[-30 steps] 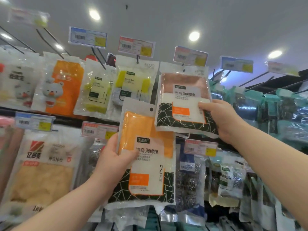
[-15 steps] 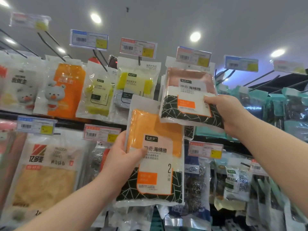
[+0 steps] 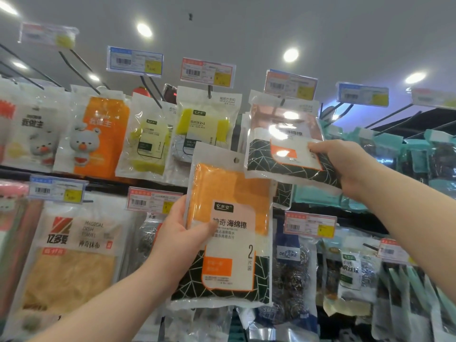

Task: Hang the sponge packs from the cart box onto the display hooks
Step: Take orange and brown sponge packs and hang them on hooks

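Right hand (image 3: 345, 166) grips the lower right corner of a brown-topped sponge pack in clear plastic with a dark line-patterned base (image 3: 278, 154), centre right of frame, tilted. Its top sits at a black metal display hook (image 3: 281, 101) under a red-edged price tag (image 3: 290, 84); glare hides whether it is threaded. Left hand (image 3: 182, 233) holds an orange sponge pack in the same wrapper (image 3: 229, 218) by its left edge, mid-frame, upright, off any hook. Step, judged: hanging the brown pack. Next move needs it seated, then the orange pack's hang hole (image 3: 236, 160) raised to the hook tip. Cart box not in view.
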Action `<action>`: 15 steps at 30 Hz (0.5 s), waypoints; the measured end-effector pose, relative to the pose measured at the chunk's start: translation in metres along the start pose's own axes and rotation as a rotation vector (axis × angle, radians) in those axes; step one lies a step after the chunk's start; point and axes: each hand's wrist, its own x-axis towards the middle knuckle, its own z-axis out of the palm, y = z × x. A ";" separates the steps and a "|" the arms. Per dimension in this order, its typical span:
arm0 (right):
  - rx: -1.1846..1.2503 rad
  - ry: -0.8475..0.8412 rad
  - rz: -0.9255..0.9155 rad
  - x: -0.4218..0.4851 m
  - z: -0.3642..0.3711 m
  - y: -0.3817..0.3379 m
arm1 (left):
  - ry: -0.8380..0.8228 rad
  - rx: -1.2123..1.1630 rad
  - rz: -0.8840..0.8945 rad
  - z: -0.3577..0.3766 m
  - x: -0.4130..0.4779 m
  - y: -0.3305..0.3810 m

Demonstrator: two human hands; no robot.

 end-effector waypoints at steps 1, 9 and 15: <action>-0.004 0.002 -0.001 0.001 0.000 -0.001 | -0.004 -0.004 0.002 -0.001 0.000 0.000; -0.044 0.039 0.028 0.018 0.013 0.007 | 0.003 0.020 -0.013 -0.015 -0.006 0.000; 0.007 0.067 0.044 0.035 0.025 0.022 | 0.068 0.071 -0.022 -0.042 -0.011 0.005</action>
